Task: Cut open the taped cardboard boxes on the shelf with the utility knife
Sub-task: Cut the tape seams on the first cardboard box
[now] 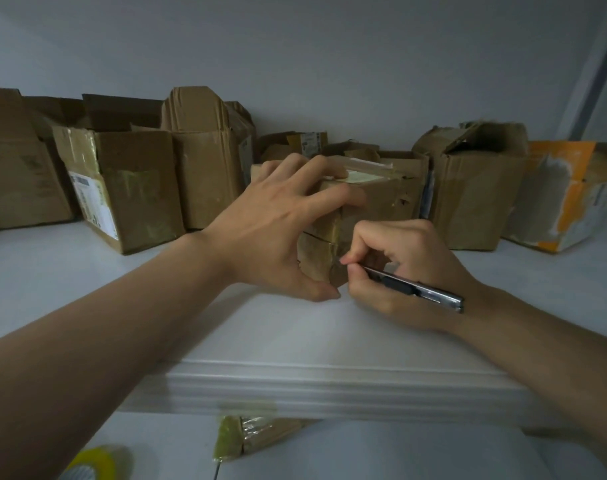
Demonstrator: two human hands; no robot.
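Gripped small brown taped cardboard box (pixel 381 199) on white shelf (pixel 295 341) with curled left hand (pixel 278 223) — pinched silver utility knife (pixel 416 289) in right hand (pixel 420 258), tip at box's front.

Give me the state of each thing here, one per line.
Front box: taped, gripped by left hand.
Utility knife: held in right hand, front end at the box's taped edge.
Labelled box: flaps up.
Crumpled box: top torn open.
Tape roll: lying below shelf.
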